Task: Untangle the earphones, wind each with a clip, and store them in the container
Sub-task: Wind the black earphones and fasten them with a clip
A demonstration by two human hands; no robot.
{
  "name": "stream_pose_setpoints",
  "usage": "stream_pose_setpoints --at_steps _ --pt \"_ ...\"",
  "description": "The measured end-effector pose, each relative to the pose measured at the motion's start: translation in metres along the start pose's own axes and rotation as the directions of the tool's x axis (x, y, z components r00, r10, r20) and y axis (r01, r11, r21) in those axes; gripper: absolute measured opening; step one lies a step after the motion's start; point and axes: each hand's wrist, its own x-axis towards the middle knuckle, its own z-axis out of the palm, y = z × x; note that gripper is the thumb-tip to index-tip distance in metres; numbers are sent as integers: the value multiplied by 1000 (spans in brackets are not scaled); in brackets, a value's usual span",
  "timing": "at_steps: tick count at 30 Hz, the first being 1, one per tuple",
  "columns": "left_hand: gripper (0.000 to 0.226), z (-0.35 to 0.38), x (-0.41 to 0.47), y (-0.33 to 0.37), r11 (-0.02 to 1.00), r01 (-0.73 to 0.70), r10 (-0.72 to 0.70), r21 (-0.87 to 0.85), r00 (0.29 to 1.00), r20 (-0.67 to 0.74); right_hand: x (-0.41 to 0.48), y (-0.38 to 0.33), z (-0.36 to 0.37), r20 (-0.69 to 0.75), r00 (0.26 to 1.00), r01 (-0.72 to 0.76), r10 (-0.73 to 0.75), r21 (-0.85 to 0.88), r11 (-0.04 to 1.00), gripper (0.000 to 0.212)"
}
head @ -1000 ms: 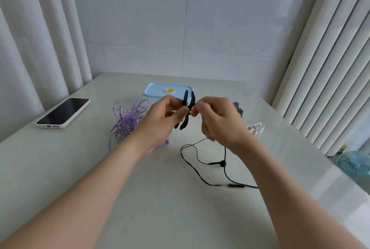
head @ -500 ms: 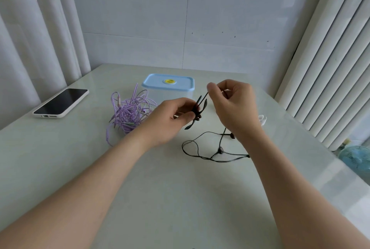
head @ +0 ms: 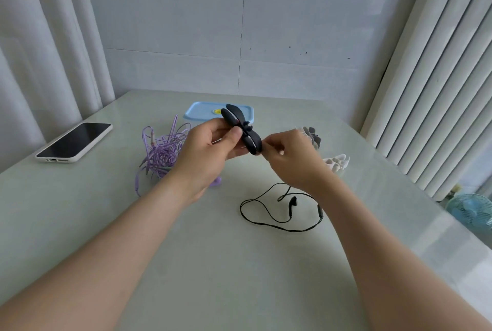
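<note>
Early days, by the look: the left hand (head: 210, 149) has its grip round the black clip (head: 241, 128) at mid-frame, the right hand (head: 287, 160) pinches the black earphones (head: 266, 213) at the clip's tip, cord mostly loose on the counter (head: 186, 264) at lower right — purple earphones (head: 162, 155) tangled at left, container (head: 202, 112) lidded.

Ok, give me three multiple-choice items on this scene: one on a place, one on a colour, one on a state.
1. Where does the phone lie? A. left of the purple earphones B. on a chair C. on the floor
2. What colour is the clip in the left hand? A. white B. black C. purple
3. How are the purple earphones? A. wound up neatly B. hung on a hook C. tangled on the table

1 A, it lies by the table's left edge; 2 B, the held clip is black; 3 C, loose loops heap beside the left hand.
</note>
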Motion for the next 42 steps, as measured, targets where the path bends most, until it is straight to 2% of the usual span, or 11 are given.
stream_pose_setpoints --at_steps 7,10,13,17,20,25,28,31,34,38,42 --pt "17 -2 0 3 998 38 -45 -42 986 -161 -11 -20 -1 273 961 6 -43 136 991 23" --pt "8 -6 0 2 999 14 -6 45 984 -178 -12 -30 -5 201 979 -13 -42 263 965 24" --pt "8 -6 0 2 993 11 -3 114 997 -71 -10 -34 -12 45 999 -13 -8 449 893 22" --pt "15 -5 0 1 979 -73 61 189 996 69 -8 -30 -21 -60 996 -26 71 555 832 25" --pt "19 -5 -1 1 973 -107 78 202 986 146 -6 -25 -20 -110 990 -18 88 518 855 29" --pt "20 -8 0 -1 962 -114 49 248 966 253 2 -15 -8 -242 961 -61 133 285 957 32" --pt "20 -8 -3 4 971 -106 50 213 966 253 6 -7 -5 -267 946 -127 185 222 967 30" --pt "21 -6 -4 8 993 -79 63 88 982 177 5 -3 -8 -176 959 -174 221 251 952 26" --pt "16 -4 -4 9 998 -37 34 47 997 65 -2 -3 -7 76 979 -205 192 269 941 27" --pt "16 -7 -2 8 999 -36 36 6 995 -98 -8 -14 -3 287 954 -199 92 371 907 27" --pt "20 -4 -4 8 998 -38 32 -41 991 -131 -11 -24 -8 438 899 -214 32 374 903 26"
